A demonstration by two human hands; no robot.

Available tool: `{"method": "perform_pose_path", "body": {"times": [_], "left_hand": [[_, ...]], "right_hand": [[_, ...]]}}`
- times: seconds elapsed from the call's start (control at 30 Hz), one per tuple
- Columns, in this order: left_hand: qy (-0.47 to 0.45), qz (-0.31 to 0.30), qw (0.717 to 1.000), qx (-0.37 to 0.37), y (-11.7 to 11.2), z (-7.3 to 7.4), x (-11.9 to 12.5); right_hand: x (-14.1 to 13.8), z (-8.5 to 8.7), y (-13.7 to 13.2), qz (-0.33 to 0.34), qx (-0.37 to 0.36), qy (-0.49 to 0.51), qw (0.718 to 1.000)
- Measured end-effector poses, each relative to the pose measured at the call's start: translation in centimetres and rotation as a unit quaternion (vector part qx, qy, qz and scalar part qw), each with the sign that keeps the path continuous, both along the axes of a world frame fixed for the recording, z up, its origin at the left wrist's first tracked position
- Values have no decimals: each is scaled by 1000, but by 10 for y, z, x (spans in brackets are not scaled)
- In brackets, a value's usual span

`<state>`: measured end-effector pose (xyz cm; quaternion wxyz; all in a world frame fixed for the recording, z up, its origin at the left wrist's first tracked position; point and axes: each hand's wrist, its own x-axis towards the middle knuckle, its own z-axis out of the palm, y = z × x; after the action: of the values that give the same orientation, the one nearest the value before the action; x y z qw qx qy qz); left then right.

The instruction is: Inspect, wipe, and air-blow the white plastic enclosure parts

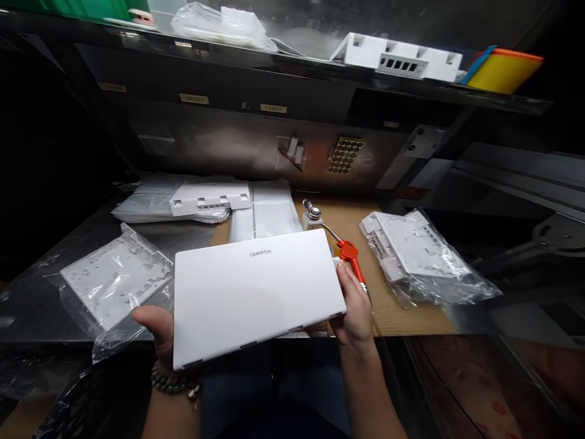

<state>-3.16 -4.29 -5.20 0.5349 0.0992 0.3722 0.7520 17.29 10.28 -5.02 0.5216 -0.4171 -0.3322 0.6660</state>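
Observation:
A white plastic housing cover (256,299) with upside-down HUAWEI lettering is held tilted over the bench's front edge. My right hand (356,308) is closed around its right end, thumb along the side edge. At the left end, my left hand (159,332) supports the cover, its thumb sticking out away from it and its fingers hidden behind. A beaded bracelet circles that wrist. Left of the cover, a bagged white plastic housing (116,277) lies on the bench. Beyond my right hand rests a red air blow gun (350,253).
More bagged white housings (411,244) lie at right on the cardboard (425,320). Behind the cover are stacked plastic bags (274,210), a white housing (210,198) and a metal-topped dispenser (313,216). The overhead shelf holds another housing (402,58) and a yellow container (505,70).

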Motion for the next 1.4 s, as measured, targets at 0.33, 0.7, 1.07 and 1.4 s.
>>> {"method": "perform_pose_path", "body": {"times": [0.33,0.7,1.07,1.4], "left_hand": [[-42,8,999,-23,0,21,12],[-8,2,998,-67,0,13,-9],[-6,2,998,-62,-6,14,-8],[192,57,971,-129,-3,23,-8]], "right_hand": [[11,-3,3,-22,5,1,1000],[23,-1,5,34,75,-36,996],[28,-3,3,33,62,-32,997],[33,-1,16,-12,215,-123,969]]}}
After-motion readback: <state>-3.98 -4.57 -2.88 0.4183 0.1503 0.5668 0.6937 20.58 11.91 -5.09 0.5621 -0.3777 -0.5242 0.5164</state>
